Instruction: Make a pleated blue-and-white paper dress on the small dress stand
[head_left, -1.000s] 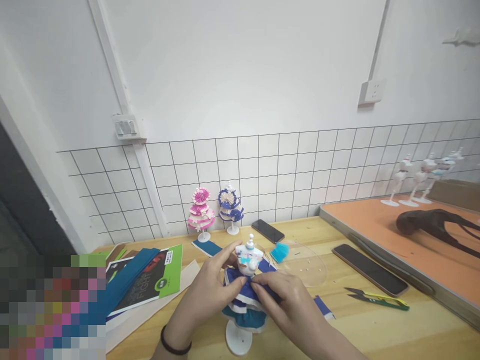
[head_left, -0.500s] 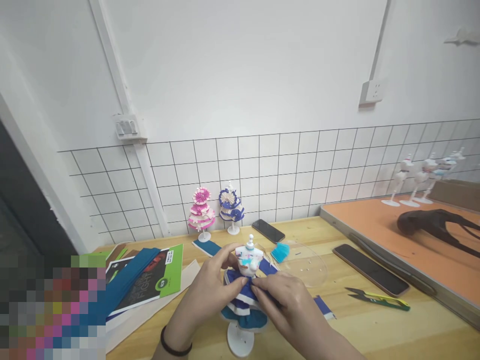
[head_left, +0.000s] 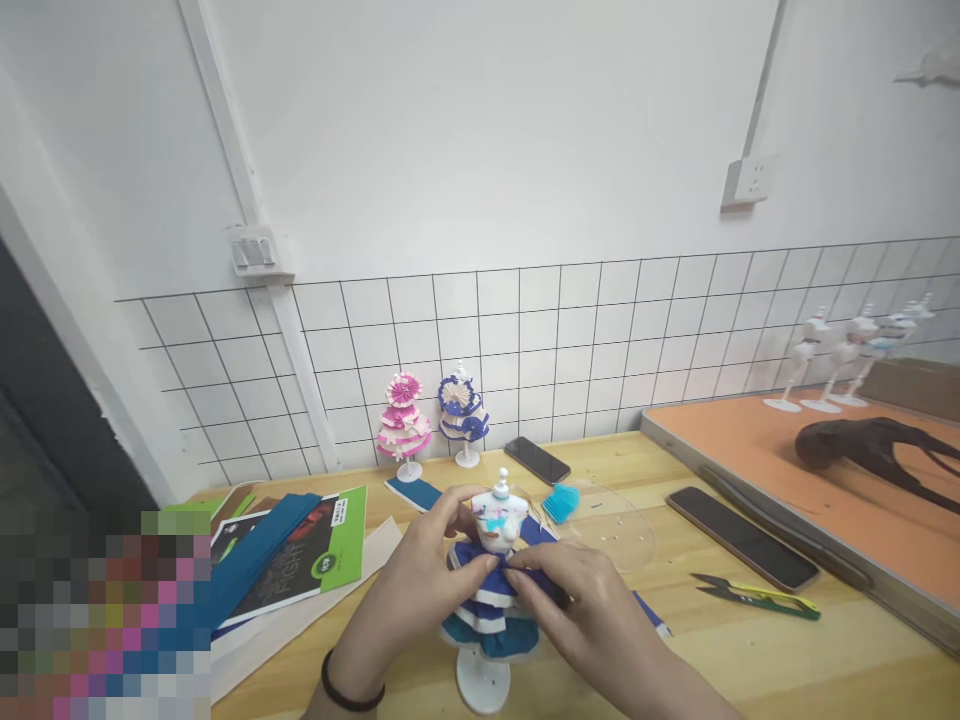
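A small white mannequin point(head_left: 501, 525) with pale blue marks on its chest stands upright on a round white base point(head_left: 484, 682). Around it hangs a layered skirt point(head_left: 491, 638) in dark blue and teal with white edges. My left hand point(head_left: 431, 570) wraps the figure from the left, its thumb pressed on the dark blue top layer at the waist. From the right, my right hand point(head_left: 589, 595) pinches that same layer just below the torso, thumb and index finger close together. Its other fingers are curled and partly hidden.
Two dressed mannequins, one pink point(head_left: 403, 425) and one blue and cream point(head_left: 463, 415), stand by the wall. Thread snips point(head_left: 757, 597), a phone point(head_left: 742, 535) and a teal pleated piece point(head_left: 561, 502) lie to the right. Magazines point(head_left: 337, 545) with a blue strip lie left.
My right hand has shifted slightly at the waist, its fingers a little more raised. The skirt's front has turned slightly. My left hand stays nearly in place.
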